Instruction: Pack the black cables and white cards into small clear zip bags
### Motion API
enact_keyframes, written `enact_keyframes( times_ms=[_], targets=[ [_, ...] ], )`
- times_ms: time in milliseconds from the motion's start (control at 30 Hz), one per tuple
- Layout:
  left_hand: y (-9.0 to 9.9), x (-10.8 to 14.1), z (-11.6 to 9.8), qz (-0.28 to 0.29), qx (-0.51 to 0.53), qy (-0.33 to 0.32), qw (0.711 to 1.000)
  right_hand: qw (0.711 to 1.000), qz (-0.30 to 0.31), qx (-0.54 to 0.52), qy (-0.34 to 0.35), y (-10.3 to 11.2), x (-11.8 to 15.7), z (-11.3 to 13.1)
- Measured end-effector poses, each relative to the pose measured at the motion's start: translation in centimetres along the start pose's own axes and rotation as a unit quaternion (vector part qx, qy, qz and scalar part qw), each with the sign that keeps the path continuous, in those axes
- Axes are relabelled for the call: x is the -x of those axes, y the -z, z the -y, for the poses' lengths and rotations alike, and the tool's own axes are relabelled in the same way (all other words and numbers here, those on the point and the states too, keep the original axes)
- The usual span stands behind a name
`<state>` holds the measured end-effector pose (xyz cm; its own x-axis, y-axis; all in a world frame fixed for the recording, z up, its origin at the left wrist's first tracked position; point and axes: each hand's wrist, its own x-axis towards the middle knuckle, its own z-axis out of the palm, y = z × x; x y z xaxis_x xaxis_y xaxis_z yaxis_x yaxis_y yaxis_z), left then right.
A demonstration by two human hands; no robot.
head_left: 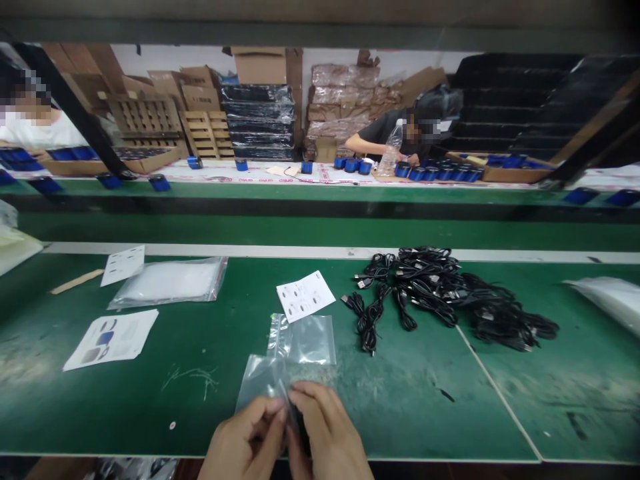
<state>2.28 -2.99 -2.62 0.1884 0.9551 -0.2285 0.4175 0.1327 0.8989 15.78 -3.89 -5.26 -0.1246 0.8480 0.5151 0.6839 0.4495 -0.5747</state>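
Close to the table's front edge, my left hand [250,433] pinches a clear plastic bag [260,380] between thumb and fingers. My right hand [325,427] is closed at the same bag's right edge. Something dark shows between the two hands, mostly hidden by my fingers, and I cannot make out what it is. Just beyond lies another clear zip bag [310,340], flat on the table. A printed leaflet [306,297] touches its far edge. To the right is a heap of coiled black USB cables [430,287], with a few bundles lying nearer the bags.
At left lie a stack of printed sheets [113,339], a pack of clear bags [170,280], another leaflet [123,265] and a brown strip [77,281]. A plastic bag [615,300] sits at far right. Across the bench, a person [380,133] works among blue cylindrical items [440,173].
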Motion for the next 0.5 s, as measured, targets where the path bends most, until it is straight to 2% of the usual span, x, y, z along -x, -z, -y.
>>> enact_keyframes(
  times_ms=[100,200,333,500],
  targets=[
    [-0.5,-0.3,0.2,-0.013,-0.023,-0.045,0.999,0.995,-0.008,0.085,0.042,-0.2,0.1,-0.4],
    [-0.8,-0.8,0.3,-0.047,-0.103,-0.106,0.988,0.990,0.009,0.125,0.066,0.3,-0.6,-0.7],
    [-0.7,-1.2,0.7,-0.062,-0.176,-0.171,0.967,0.988,0.048,0.136,0.049,1.1,-1.8,-0.3],
    [-0.8,-1.0,1.5,-0.102,-0.164,-0.183,0.964,0.988,0.046,0.150,-0.008,1.8,-3.3,-0.5]
  ],
)
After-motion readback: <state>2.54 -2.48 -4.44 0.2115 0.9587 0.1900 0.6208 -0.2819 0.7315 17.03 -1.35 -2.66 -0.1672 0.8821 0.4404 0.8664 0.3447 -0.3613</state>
